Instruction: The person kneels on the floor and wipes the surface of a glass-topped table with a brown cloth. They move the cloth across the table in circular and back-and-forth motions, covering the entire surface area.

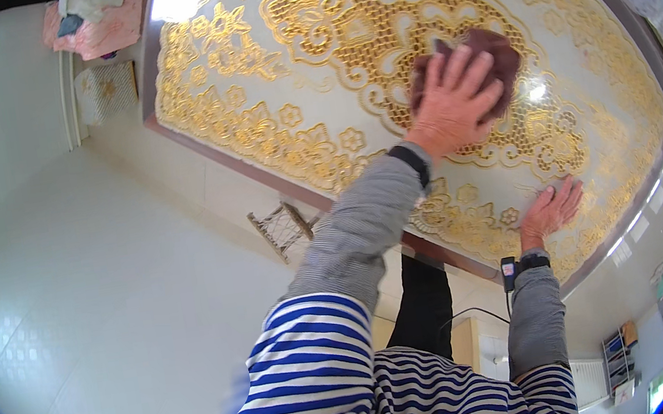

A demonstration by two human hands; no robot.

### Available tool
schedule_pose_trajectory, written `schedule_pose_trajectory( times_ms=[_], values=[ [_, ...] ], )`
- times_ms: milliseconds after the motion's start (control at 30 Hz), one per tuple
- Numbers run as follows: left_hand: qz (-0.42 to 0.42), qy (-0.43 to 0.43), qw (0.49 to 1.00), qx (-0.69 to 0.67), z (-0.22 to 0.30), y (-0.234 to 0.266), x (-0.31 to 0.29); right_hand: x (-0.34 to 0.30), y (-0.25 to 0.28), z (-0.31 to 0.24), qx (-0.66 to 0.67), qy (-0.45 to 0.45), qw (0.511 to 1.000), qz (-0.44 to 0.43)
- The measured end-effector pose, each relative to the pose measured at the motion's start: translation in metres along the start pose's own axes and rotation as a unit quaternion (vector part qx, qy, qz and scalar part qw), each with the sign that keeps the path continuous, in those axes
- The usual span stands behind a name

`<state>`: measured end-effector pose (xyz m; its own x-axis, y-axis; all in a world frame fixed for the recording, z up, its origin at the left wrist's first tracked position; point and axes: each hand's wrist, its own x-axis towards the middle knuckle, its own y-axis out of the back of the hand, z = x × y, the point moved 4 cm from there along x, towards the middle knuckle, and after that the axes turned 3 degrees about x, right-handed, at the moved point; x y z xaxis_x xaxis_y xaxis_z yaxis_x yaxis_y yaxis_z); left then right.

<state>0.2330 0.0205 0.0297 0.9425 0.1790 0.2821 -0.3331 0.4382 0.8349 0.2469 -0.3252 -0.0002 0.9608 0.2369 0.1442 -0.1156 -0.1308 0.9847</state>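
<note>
My left hand (454, 107) presses down on a bunched dark brown cloth (497, 54), its fingers spread over the fabric and holding it against the table. Beneath the cloth is a white table cover (313, 81) with a raised gold floral and lattice pattern. Near the table's close right edge my right hand (553, 210) lies flat on the cover with its fingers apart, holding nothing. Black bands circle both wrists, and a small black device (509, 273) with a cable sits by the right one.
A brown border (234, 155) runs round the table. By its left side stand a low stool (281, 227) with a woven seat and a patterned box (107, 93). Pink fabric (100, 34) lies at the upper left. A small rack (620, 361) stands at the lower right, on the pale floor.
</note>
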Motion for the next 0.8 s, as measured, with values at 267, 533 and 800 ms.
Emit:
schedule_pose_trajectory(
  times_ms=[267,533,800],
  values=[
    [0.065,0.205,0.955,0.206,-0.225,0.164,-0.135,0.004,-0.003,0.006,0.019,0.018,1.0,0.006],
    [0.13,0.382,0.864,0.301,-0.398,0.291,-0.277,0.008,-0.003,0.013,0.036,0.042,0.998,0.007],
    [0.146,0.414,0.841,0.316,-0.341,0.249,-0.283,0.01,-0.009,0.021,0.036,0.095,0.995,0.014]
  ],
)
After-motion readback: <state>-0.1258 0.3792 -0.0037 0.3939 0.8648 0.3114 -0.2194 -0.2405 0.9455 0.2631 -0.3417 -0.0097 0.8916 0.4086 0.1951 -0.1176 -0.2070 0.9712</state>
